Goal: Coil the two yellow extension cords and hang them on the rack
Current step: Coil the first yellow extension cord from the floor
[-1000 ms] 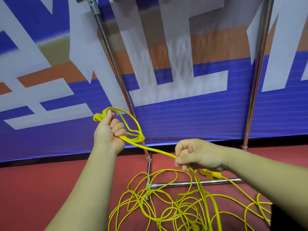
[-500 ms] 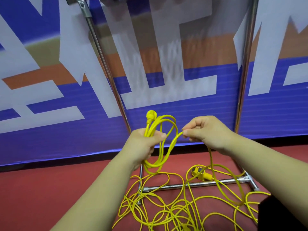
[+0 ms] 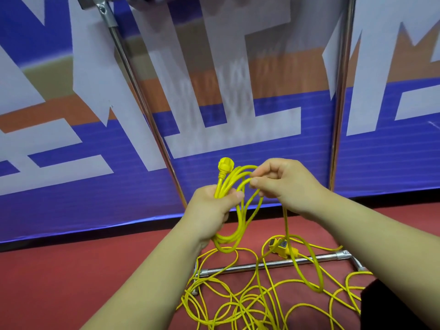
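My left hand (image 3: 212, 210) is closed around several loops of a yellow extension cord (image 3: 240, 225), with its plug (image 3: 224, 166) sticking up above my fist. My right hand (image 3: 283, 182) pinches a strand of the same cord right beside the coil, at the top of the loops. From that hand the cord drops to a loose yellow tangle (image 3: 257, 303) on the red floor. A yellow socket end (image 3: 281, 246) lies on the floor by the rack's base bar (image 3: 262, 265). The rack's two chrome posts, the left post (image 3: 142, 108) and the right post (image 3: 340, 96), rise behind my hands.
A blue, white and orange banner (image 3: 71, 182) stands upright just behind the rack. The floor (image 3: 71, 270) is red. A dark object (image 3: 385, 303) sits at the lower right edge beside the tangle.
My right hand rose from low over the floor tangle and came up to my left hand, laying another loop into the coil. My left hand turned so the plug points up.
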`<action>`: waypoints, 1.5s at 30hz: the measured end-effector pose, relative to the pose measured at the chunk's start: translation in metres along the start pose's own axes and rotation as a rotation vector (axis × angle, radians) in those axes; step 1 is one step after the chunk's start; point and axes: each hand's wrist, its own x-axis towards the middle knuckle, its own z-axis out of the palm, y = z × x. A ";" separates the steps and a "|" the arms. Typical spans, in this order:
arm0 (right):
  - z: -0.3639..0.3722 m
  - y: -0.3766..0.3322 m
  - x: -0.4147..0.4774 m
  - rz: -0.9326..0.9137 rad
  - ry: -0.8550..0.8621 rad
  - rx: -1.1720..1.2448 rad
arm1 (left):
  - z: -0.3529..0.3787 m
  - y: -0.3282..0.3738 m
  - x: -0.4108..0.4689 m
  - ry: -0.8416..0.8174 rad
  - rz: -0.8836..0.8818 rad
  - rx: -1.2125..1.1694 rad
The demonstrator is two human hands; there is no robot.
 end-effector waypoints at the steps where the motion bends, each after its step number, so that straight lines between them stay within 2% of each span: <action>1: -0.002 -0.001 0.000 0.010 -0.022 0.055 | -0.003 0.003 0.002 0.041 0.012 -0.032; 5: -0.007 -0.004 0.000 0.055 -0.131 0.155 | -0.024 0.010 0.011 0.172 0.052 -0.144; 9: -0.007 0.006 -0.003 0.113 -0.255 0.085 | -0.048 0.014 0.017 0.299 0.079 -0.283; 12: -0.011 0.018 -0.002 0.182 -0.269 0.030 | -0.079 0.017 0.023 0.420 0.095 -0.458; 15: -0.014 0.022 0.002 0.241 -0.255 0.097 | -0.102 0.009 0.026 0.506 0.110 -0.488; 19: -0.016 0.024 0.001 0.339 -0.366 0.001 | -0.115 -0.002 0.028 0.572 0.082 -0.524; 22: -0.016 0.026 0.000 0.386 -0.378 -0.033 | -0.119 -0.007 0.028 0.581 0.056 -0.504; 25: -0.016 0.026 0.000 0.377 -0.331 -0.055 | -0.118 -0.014 0.030 0.568 0.012 -0.460; 30: -0.017 0.025 -0.004 0.310 -0.398 0.052 | -0.121 -0.020 0.034 0.625 -0.042 -0.503; 36: -0.016 0.023 -0.003 0.179 -0.275 -0.247 | -0.123 -0.035 0.038 0.681 -0.094 -0.428; 38: -0.019 0.023 -0.001 0.169 -0.240 -0.274 | -0.124 -0.040 0.041 0.691 -0.121 -0.429; 40: -0.024 0.021 -0.001 0.172 -0.316 -0.234 | -0.126 -0.045 0.044 0.703 -0.151 -0.430; 43: -0.026 0.019 -0.005 0.234 -0.530 -0.182 | -0.130 -0.053 0.047 0.727 -0.184 -0.402; 45: -0.027 0.022 -0.006 0.287 -0.589 -0.160 | -0.131 -0.056 0.047 0.750 -0.194 -0.380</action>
